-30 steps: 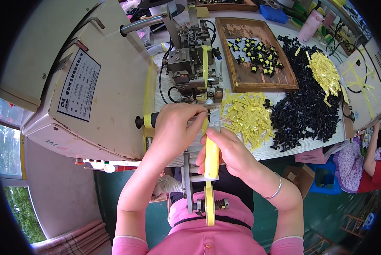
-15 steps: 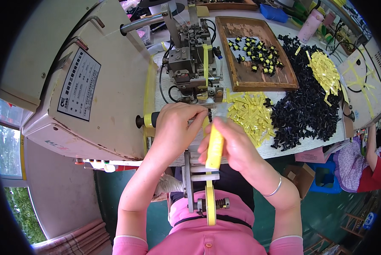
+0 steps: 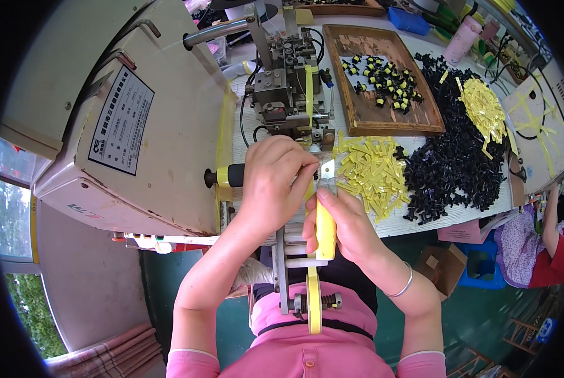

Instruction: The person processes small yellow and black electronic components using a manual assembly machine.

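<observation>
My right hand (image 3: 348,225) is closed around the yellow handle of a utility knife (image 3: 325,236), whose metal tip points away from me. Just left of that tip, the fingers of my left hand (image 3: 272,179) are pinched together; whatever they hold is hidden behind them. Both hands are at the front of a small metal press-like machine (image 3: 283,94). A reel of yellow tape (image 3: 314,307) hangs on a bracket between my forearms. Right of the knife lies a pile of short yellow strips (image 3: 373,176).
Small black plastic parts (image 3: 455,173) are heaped on the right, with more yellow strips (image 3: 483,110) on top. A wooden tray (image 3: 392,130) behind holds black parts with yellow bands. A large beige machine housing (image 3: 150,189) fills the left. Someone else's arm (image 3: 550,217) shows at far right.
The knife has turned more upright and its metal tip now shows between my hands. My left hand has shifted slightly away from me, its fingers still pinched.
</observation>
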